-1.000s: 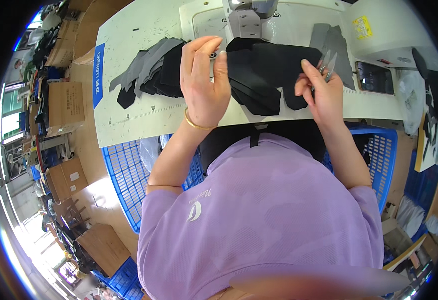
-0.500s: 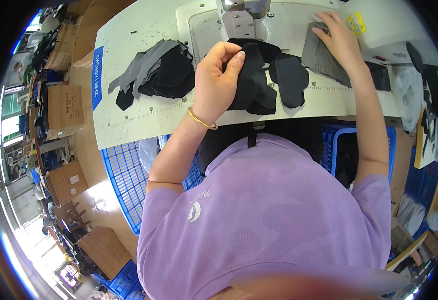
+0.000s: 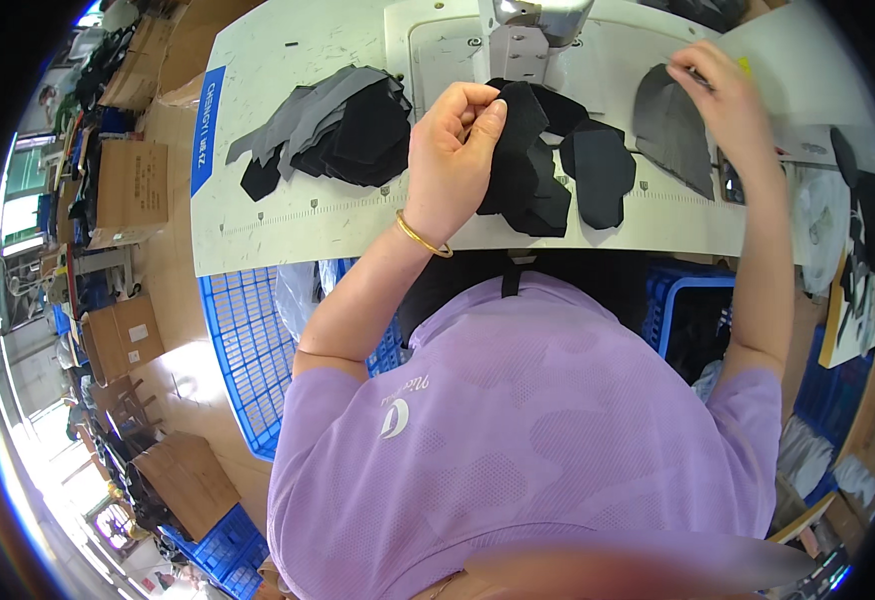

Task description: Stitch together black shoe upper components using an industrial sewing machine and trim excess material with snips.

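Note:
My left hand (image 3: 455, 150), with a gold bangle at the wrist, is closed in a pinch on the top edge of a black fabric piece (image 3: 518, 135). More black pieces lie overlapped under and beside it. A separate black rounded piece (image 3: 599, 175) rests just to the right. At the far right, my right hand (image 3: 723, 100) hovers at the upper end of a fanned stack of grey pieces (image 3: 670, 130). Its thumb and fingers are pinched together, and a dark sliver shows between them, too small to name.
A metal machine head (image 3: 523, 45) stands at the back middle of the white table (image 3: 308, 235). On the left lies a heap of grey and black pieces (image 3: 348, 130). Blue plastic baskets, one at left (image 3: 248, 350) and one at right (image 3: 673, 290), sit below the table's front edge.
My right hand has gone from spread over the grey stack to a pinch at its upper right edge. The left hand keeps its pinch on the black piece. The whole view has shifted slightly.

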Demonstrator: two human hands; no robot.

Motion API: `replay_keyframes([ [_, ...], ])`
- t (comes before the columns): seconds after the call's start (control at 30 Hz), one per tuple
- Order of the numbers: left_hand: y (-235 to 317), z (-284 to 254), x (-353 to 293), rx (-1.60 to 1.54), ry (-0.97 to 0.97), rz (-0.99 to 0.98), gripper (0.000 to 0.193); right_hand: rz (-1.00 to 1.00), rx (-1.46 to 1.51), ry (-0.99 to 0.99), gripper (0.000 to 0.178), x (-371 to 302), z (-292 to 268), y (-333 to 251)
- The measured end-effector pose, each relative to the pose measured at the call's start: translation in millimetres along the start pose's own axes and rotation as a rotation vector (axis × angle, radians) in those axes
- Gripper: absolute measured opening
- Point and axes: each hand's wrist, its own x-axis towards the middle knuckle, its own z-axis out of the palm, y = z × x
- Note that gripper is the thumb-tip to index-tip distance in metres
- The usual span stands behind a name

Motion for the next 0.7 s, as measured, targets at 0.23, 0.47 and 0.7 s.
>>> replay_keyframes([
  [0.23,7.4,15.6,3.5,-0.109,0.008,0.090,0.012,0.592,1.117,-0.298,0.015,-1.9,-43.8,-110.3],
  [0.47,7.9,18.4,-7.9,-0.240,0.002,0.019,0.014,0.501,0.854,0.101,0.014,-7.7,40.5,-138.6],
  [0.7,20.1,15.8,-8.7,-0.514,-0.013,0.006,0.013,0.509,0.847,0.051,0.012,-3.9,35.3,-143.6],
])
